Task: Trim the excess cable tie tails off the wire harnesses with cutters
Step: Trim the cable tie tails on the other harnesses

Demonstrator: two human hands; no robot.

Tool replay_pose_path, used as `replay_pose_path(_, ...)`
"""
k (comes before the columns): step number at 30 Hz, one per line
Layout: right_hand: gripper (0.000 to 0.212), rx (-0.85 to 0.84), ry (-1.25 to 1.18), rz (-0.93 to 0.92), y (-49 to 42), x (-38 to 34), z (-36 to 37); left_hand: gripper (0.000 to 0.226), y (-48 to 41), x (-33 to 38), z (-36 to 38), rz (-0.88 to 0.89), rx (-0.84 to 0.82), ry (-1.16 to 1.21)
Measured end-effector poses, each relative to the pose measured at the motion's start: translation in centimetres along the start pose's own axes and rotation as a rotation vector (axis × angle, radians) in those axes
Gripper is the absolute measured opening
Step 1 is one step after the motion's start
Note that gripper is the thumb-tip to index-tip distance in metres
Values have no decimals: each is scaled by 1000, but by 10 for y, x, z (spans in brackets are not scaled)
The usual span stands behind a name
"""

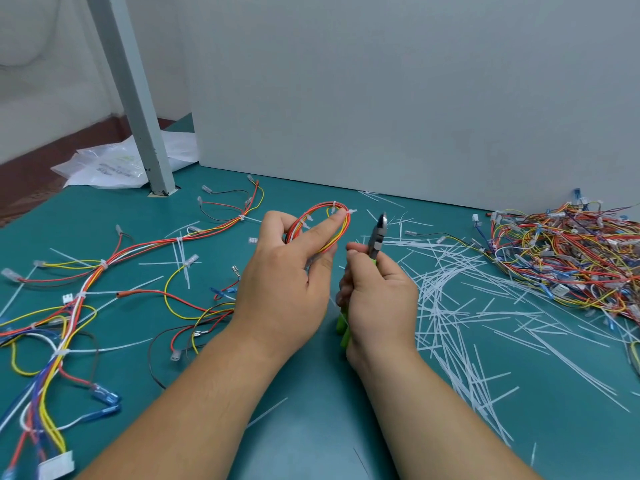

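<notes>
My left hand (291, 271) holds a looped part of a red, orange and yellow wire harness (325, 216) above the green table, with the forefinger stretched along the loop. White cable ties (350, 212) sit on that loop with short stubs. My right hand (379, 296) grips the green handles of the cutters (377, 237), whose jaws point up just to the right of the loop, apart from it. The harness trails off to the left across the table.
A tangled heap of harnesses (568, 261) lies at the right. Cut white tie tails (460, 306) litter the table to the right of my hands. A grey post (138, 109) and plastic bags (114, 164) stand at the back left. A grey wall panel (415, 98) closes the back.
</notes>
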State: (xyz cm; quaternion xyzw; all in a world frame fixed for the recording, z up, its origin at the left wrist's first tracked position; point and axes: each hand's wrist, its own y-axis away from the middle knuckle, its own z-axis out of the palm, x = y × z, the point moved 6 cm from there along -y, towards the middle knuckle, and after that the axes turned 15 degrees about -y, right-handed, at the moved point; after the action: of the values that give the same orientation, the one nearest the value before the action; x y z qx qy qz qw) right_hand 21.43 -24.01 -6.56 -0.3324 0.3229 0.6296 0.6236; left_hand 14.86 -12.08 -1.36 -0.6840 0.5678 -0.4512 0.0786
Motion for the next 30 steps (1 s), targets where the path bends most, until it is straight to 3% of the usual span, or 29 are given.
replay_pose_path(3, 27, 40, -40, 30, -1, -2, -6, 42, 0, -2, 0, 2, 3, -8)
replay_pose_path(7, 17, 56, -51, 35, -4, -4, -7, 44, 1, -1, 3, 20, -28, -54)
replay_pose_path(12, 22, -24, -47, 40, -2, -3, -1, 44, 2, 2, 4, 45, -56, -71)
replay_pose_path(25, 11, -134, -50, 45, 4, -5, 5, 48, 2, -1, 7, 35, -88, -57)
replay_pose_path(30, 21, -100, -139, 50, 0, -8, 1, 52, 2, 0, 1, 7, -11, -210)
